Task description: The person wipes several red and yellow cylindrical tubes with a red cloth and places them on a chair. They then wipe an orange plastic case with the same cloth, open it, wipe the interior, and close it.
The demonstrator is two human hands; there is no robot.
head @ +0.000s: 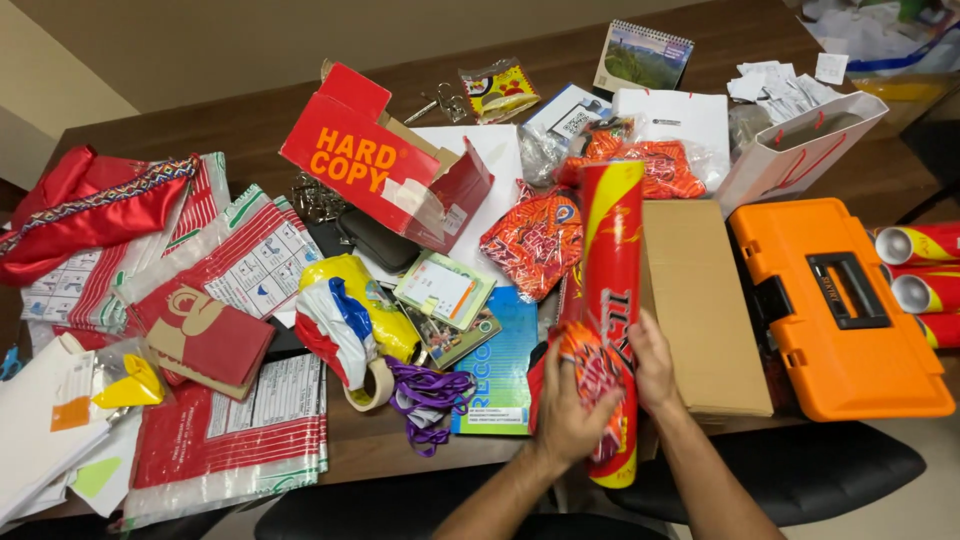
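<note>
Head view: both hands hold one long red-and-yellow tube [608, 300], a glossy cylinder lying over the near edge of the dark wooden worktop [240, 130]. The left hand [570, 405] presses a crumpled orange foil packet [590, 370] against the tube's near end, its grip clenched around both. The right hand [655, 365] wraps the tube's right side. Just right of the tube lies one flat brown cardboard box [700, 300], then one orange plastic toolbox [835, 305]. Three more tubes [920, 270] lie beyond the toolbox. Left of the tube sits one roll of tape [372, 385].
</note>
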